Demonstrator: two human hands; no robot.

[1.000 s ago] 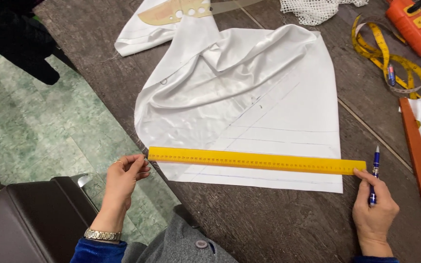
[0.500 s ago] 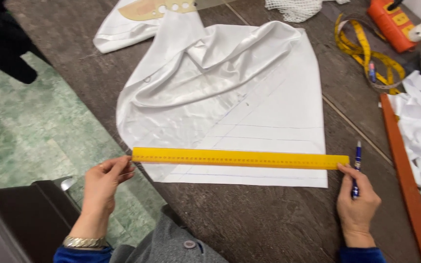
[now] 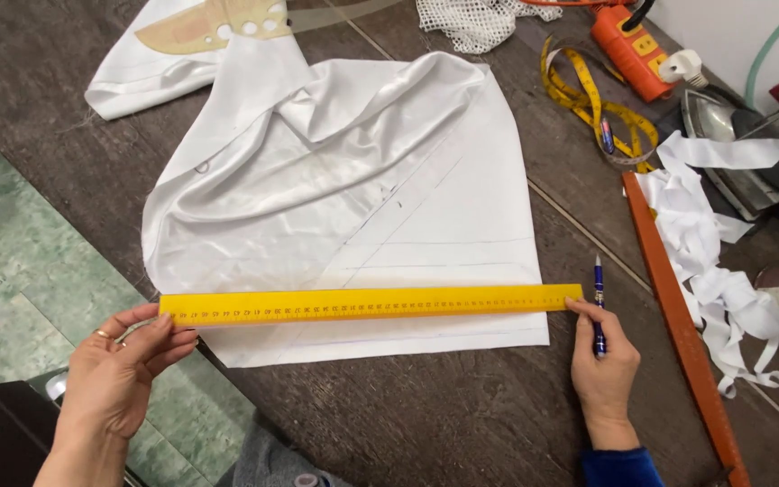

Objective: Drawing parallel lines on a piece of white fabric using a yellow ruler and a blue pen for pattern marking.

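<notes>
A long yellow ruler point(image 3: 371, 304) lies across the near part of a white satin fabric point(image 3: 362, 207) spread on the dark wooden table point(image 3: 426, 415). My left hand point(image 3: 123, 361) pinches the ruler's left end, out past the table's edge. My right hand point(image 3: 601, 361) holds a blue pen point(image 3: 599, 307) upright along its fingers, and its fingertips touch the ruler's right end. Faint drawn lines run over the fabric above and below the ruler.
A yellow tape measure point(image 3: 597, 104), an orange power strip point(image 3: 633, 54), an iron point(image 3: 741, 153), white fabric strips point(image 3: 714, 261) and a long orange bar point(image 3: 678, 316) lie at the right. White mesh point(image 3: 471, 22) and a clear curve template point(image 3: 218, 18) sit at the far edge. Green floor point(image 3: 20, 271) shows left.
The view has shifted, so everything sits more to the left. Both hands still hold the ruler's ends, which lies a little nearer the fabric's bottom edge.
</notes>
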